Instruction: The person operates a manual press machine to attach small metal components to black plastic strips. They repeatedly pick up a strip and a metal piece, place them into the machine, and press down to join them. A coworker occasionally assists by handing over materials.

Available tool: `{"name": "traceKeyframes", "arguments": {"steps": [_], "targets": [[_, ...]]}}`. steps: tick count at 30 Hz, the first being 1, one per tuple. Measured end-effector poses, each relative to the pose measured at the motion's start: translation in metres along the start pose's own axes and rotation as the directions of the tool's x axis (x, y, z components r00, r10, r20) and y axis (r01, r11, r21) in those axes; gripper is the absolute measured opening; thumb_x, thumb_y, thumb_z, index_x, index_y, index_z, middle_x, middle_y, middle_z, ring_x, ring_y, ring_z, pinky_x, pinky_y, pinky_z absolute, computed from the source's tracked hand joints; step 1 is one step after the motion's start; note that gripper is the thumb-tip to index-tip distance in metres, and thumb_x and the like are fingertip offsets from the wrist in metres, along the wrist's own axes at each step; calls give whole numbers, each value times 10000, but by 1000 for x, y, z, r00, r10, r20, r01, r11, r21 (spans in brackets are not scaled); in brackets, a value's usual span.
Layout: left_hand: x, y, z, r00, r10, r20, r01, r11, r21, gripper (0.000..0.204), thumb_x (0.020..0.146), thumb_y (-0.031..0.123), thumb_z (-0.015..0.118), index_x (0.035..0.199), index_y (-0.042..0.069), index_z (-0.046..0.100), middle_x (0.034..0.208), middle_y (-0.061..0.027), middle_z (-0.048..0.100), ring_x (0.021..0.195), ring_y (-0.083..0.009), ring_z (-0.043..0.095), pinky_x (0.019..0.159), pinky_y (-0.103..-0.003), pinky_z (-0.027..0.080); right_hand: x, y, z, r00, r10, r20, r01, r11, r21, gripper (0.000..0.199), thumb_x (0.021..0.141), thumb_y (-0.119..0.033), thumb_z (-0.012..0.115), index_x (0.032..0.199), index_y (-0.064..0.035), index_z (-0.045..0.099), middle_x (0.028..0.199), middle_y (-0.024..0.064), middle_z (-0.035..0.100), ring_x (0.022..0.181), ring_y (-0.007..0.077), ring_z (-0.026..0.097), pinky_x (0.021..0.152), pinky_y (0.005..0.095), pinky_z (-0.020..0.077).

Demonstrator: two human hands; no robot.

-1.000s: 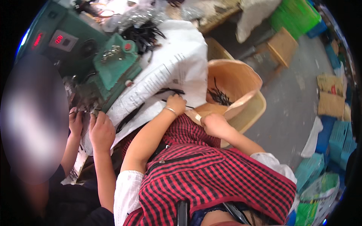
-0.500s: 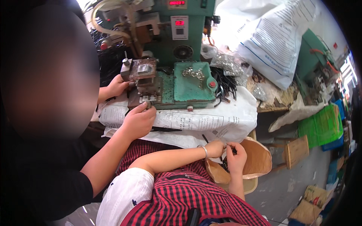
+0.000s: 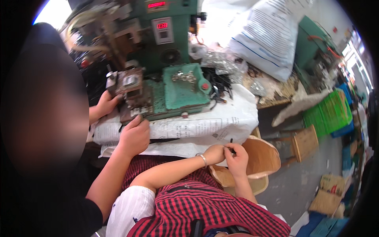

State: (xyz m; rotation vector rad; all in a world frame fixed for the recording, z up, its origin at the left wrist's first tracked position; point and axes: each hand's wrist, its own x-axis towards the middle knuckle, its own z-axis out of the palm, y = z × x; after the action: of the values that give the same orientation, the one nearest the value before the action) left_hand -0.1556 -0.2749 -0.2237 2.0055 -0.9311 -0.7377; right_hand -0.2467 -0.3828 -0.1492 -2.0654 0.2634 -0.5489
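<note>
Where the two hands meet, head view: toward 5 o'clock from picture centre, between the white sheet [image 3: 237, 106] and the paper-lined bin [image 3: 264, 158].
Left hand [image 3: 215, 155]: enters from 8 o'clock, with a bracelet [image 3: 202, 159] at the wrist. Fingers curled inward; tips masked by the other hand, so their opening and hold cannot be told.
Right hand [image 3: 238, 160]: enters from between 5 and 6 o'clock. Thumb and forefinger drawn together in a pinch, apparently with hold of the dark strip.
Dark strip [image 3: 231, 140]: located at the meeting of the hands. One short end projects toward 12 o'clock; the remainder is hidden.
Step in hand: judged to be two-handed fine handling of the strip, clear of the machine. The exact operation cannot be read.
Next move: judged to call for a steady pinch by the right hand, with the left hand supporting, and the projecting end kept free.
Bin: at 4 o'clock, directly beside the right hand.
Green machine [image 3: 181, 31]: at 12 o'clock; the tray [image 3: 175, 98] on its base carries small metal parts [image 3: 183, 77].
Black strips [image 3: 219, 85]: heaped between 1 and 2 o'clock, just beside the tray.
Co-worker's hands [image 3: 136, 136]: between 8 and 10 o'clock, at the machine's fixture [image 3: 130, 81]; well apart from the wearer's own.
Wooden stool [image 3: 306, 142]: between 3 and 4 o'clock, beyond the bin.
</note>
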Motion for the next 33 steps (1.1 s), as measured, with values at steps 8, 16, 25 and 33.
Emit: {"name": "traceKeyframes", "arguments": {"steps": [8,16,25,33], "targets": [[-8,-37,30,934,346,-86,-356,919,-169,332,979,248,655,1213,14,682,1250,-224,700,1190,-357,647,1021,-482,485,63,-57,27,937,-344,-62,341,939,-43,167,814,-51,732,980,-58,733,928,120,722,873,321,684,793,425,548],[-14,10,-15,947,155,282,-157,987,-14,346,1021,234,643,1292,19,665,1371,-195,654,1284,-343,583,1121,-460,419,155,-110,116,783,-607,138,616,724,-310,151,775,-121,698,919,-77,705,882,68,616,900,272,605,677,407,490],[4,5,-28,952,-36,303,55,997,-52,330,1003,313,641,1135,21,717,1079,-256,731,1039,-409,694,919,-474,534,198,-91,83,765,-639,-79,625,767,-145,167,766,-59,702,921,-101,749,917,75,721,925,314,684,779,446,552],[14,73,-84,985,119,127,-114,992,-44,341,995,342,655,873,24,669,785,-215,670,776,-429,662,690,-504,507,337,-24,25,957,-262,125,290,860,-420,538,834,-354,812,1290,-92,701,1280,180,700,1247,360,618,1041,473,512]]}}
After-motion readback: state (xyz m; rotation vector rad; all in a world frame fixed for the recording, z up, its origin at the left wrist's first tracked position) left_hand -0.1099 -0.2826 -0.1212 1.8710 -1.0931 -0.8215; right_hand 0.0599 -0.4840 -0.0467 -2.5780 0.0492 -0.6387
